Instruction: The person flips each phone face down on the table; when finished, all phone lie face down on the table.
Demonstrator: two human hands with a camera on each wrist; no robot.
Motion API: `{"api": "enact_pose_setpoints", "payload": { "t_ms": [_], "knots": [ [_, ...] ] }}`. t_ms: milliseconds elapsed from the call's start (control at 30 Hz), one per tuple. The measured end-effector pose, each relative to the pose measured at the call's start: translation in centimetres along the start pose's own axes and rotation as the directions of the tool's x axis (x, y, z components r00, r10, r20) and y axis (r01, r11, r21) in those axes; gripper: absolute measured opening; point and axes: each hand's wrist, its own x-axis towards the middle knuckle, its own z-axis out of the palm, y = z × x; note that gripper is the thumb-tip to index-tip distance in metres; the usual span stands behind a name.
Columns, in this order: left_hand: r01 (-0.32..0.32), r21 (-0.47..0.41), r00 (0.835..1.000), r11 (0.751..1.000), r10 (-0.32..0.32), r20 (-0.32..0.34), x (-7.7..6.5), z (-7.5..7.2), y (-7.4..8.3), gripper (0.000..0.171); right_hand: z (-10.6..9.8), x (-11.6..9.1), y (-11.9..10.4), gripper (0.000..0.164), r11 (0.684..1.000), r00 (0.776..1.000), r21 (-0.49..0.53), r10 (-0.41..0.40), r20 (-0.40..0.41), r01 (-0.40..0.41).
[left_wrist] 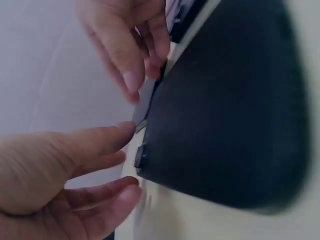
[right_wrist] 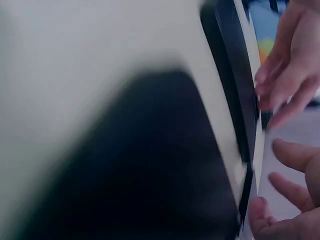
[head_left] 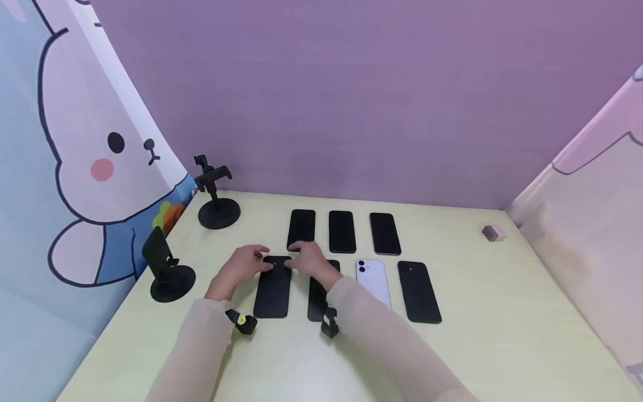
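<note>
A black phone (head_left: 272, 293) lies back side up at the left end of the front row, and both hands are at its far edge. My left hand (head_left: 244, 263) is at the far left corner; in the left wrist view its thumb and fingers stand apart near the camera bump (left_wrist: 141, 157). From the other side, my right hand (head_left: 310, 259) reaches the far right corner, its fingers spread and loosely bent in the right wrist view. No grip on the phone shows. Beneath the right forearm lies a second black phone (head_left: 317, 296), partly hidden.
To the right lie a white phone (head_left: 374, 279) and another black phone (head_left: 419, 293). Behind stand three dark phones in a row, including one at the middle (head_left: 342, 231). Two black stands (head_left: 219, 213) (head_left: 172, 282) are at left; a small block (head_left: 494, 233) lies far right.
</note>
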Motion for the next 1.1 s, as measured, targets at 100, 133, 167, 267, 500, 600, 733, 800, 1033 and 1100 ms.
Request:
{"api": "enact_pose_setpoints", "payload": {
  "t_ms": [100, 133, 167, 267, 500, 600, 733, 800, 1033, 1100],
  "knots": [
    [-0.026, -0.024, 0.999, 0.999, 0.026, -0.02, 1.5, -0.3, 0.3, 0.044, -1.4, 1.0, 0.9, 0.042, 0.999, 0.998, 0.036, 0.016, -0.059, -0.014],
    [-0.046, -0.032, 0.999, 0.998, 0.045, -0.029, 2.0, -0.3, 0.4, 0.044, -1.8, 1.3, 1.2, 0.041, 0.999, 0.997, 0.038, 0.019, -0.074, -0.016],
    [-0.068, -0.039, 0.997, 0.997, 0.066, -0.034, 2.6, -0.2, 0.5, 0.043, -2.1, 1.5, 1.5, 0.041, 0.999, 0.996, 0.035, 0.021, -0.083, -0.018],
    [-0.112, -0.088, 0.993, 0.99, 0.109, -0.037, 4.2, 0.3, 0.9, 0.045, -2.6, 2.1, 2.1, 0.041, 0.999, 0.995, 0.024, 0.029, -0.098, -0.027],
    [-0.086, -0.142, 0.996, 0.986, 0.083, -0.029, 6.4, 1.9, 1.2, 0.048, -2.2, 2.6, 2.8, 0.04, 0.996, 0.994, 0.063, 0.068, -0.089, -0.062],
    [-0.075, -0.129, 0.997, 0.989, 0.072, -0.026, 6.7, 2.2, 1.5, 0.048, -2.0, 2.8, 2.8, 0.041, 0.996, 0.994, 0.057, 0.066, -0.087, -0.061],
    [-0.087, -0.074, 0.996, 0.994, 0.085, -0.026, 6.9, 2.4, 1.9, 0.047, -2.0, 3.2, 2.7, 0.04, 0.995, 0.99, 0.063, 0.088, -0.11, -0.081],
    [-0.092, -0.055, 0.995, 0.994, 0.09, -0.029, 6.9, 2.4, 2.1, 0.045, -1.9, 3.5, 2.7, 0.039, 0.992, 0.987, 0.08, 0.109, -0.121, -0.1],
    [-0.072, -0.056, 0.997, 0.996, 0.07, -0.045, 6.8, 2.5, 2.3, 0.043, -1.5, 3.9, 2.5, 0.035, 0.985, 0.978, 0.126, 0.138, -0.155, -0.119],
    [-0.076, -0.055, 0.996, 0.996, 0.074, -0.049, 6.7, 2.5, 2.2, 0.043, -1.4, 4.0, 2.5, 0.035, 0.983, 0.976, 0.133, 0.146, -0.159, -0.125]
  ]
}}
